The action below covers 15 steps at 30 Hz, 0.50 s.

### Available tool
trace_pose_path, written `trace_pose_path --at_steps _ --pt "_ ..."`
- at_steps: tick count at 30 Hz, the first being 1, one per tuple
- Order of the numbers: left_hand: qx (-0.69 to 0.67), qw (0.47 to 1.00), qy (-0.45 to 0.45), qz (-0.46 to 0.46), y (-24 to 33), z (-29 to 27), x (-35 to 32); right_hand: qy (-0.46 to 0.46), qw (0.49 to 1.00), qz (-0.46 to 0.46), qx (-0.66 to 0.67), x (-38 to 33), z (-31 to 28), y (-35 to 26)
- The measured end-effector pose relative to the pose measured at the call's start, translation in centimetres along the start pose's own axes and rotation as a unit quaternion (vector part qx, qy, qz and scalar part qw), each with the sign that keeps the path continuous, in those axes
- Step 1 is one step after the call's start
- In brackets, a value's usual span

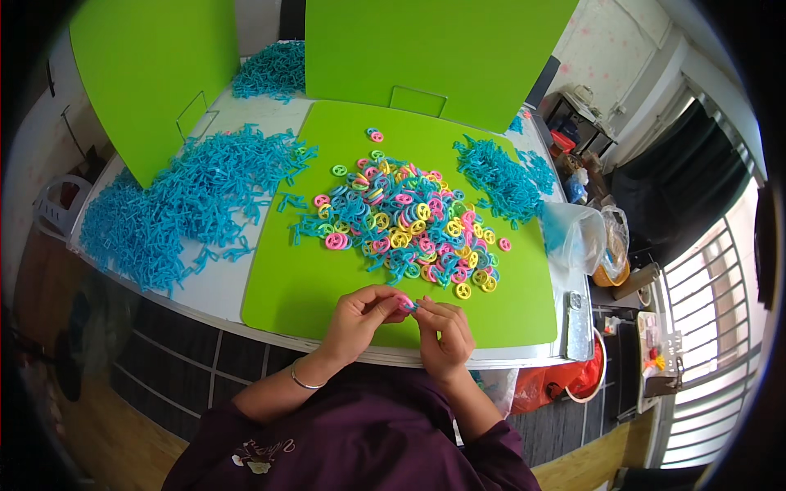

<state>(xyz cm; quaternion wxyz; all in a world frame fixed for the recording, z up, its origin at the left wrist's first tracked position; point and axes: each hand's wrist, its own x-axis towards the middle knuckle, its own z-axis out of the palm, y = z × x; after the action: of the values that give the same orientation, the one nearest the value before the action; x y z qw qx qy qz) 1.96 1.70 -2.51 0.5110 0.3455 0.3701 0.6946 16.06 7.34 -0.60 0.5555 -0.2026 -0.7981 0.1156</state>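
Close to the front edge of the green mat (282, 299), my two hands meet fingertip to fingertip. My left hand (354, 325) pinches a small pink plastic wheel (404, 303). The fingers of my right hand (446, 334) are closed on a small blue plastic piece (413, 308) that touches the wheel; fingers partly hide both parts, so how they join cannot be made out. Just beyond my hands lies a heap of spoked plastic wheels (399, 238) in pink, yellow, green and blue, with blue pieces mixed in.
Blue plastic pieces (176, 209) pile up on the white table at left, with another pile (499, 182) at right and one (274, 69) at the back. Upright green panels (442, 57) stand behind. A phone (579, 326) and a clear plastic bag (573, 233) lie along the right edge.
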Motion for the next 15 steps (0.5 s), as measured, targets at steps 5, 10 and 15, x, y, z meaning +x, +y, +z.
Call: trace_pose_path --at_steps 5,10,15 --pt "0.037 0.999 0.001 0.023 0.54 0.46 -0.24 -0.004 1.0 0.024 0.009 0.12 -0.02 -0.07" --pt "0.036 0.999 0.012 0.035 0.45 0.45 -0.26 -0.023 0.998 -0.052 -0.035 0.24 -0.01 -0.09" --pt "-0.021 1.0 0.02 0.003 0.37 0.25 -0.26 -0.034 0.998 -0.047 -0.025 0.14 0.08 -0.1"
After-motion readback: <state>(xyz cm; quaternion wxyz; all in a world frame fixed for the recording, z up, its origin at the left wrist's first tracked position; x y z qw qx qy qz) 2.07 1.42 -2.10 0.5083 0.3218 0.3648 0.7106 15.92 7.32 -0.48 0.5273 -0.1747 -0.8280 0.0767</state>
